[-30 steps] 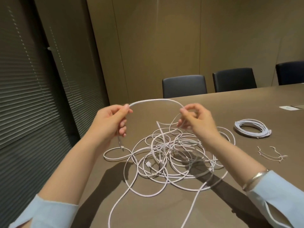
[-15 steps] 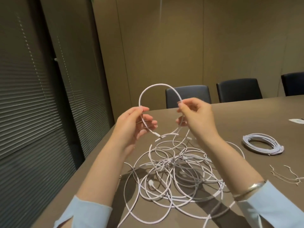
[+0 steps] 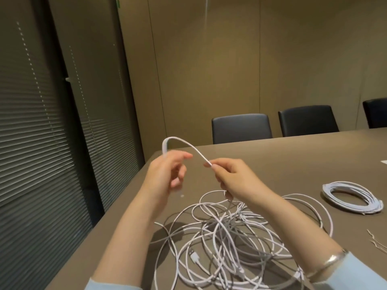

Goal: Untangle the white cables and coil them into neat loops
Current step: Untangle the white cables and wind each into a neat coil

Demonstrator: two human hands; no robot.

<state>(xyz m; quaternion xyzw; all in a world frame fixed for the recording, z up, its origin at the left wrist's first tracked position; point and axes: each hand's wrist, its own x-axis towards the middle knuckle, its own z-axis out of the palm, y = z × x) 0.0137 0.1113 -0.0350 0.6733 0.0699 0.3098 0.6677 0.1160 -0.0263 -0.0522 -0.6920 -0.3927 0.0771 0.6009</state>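
Beige wall panels and black chairs back a long brown bench, where a tangled heap of thin white cables lies. Above the heap, the left hand and right hand each pinch one arched white cable strand with curled fingers. Right of the heap rests a neatly coiled white cable.

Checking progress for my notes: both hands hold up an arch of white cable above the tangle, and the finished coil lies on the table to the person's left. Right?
Not quite. In the head view the finished coil lies to the person's right. The rest holds: left hand and right hand hold the arch of cable above the tangle.
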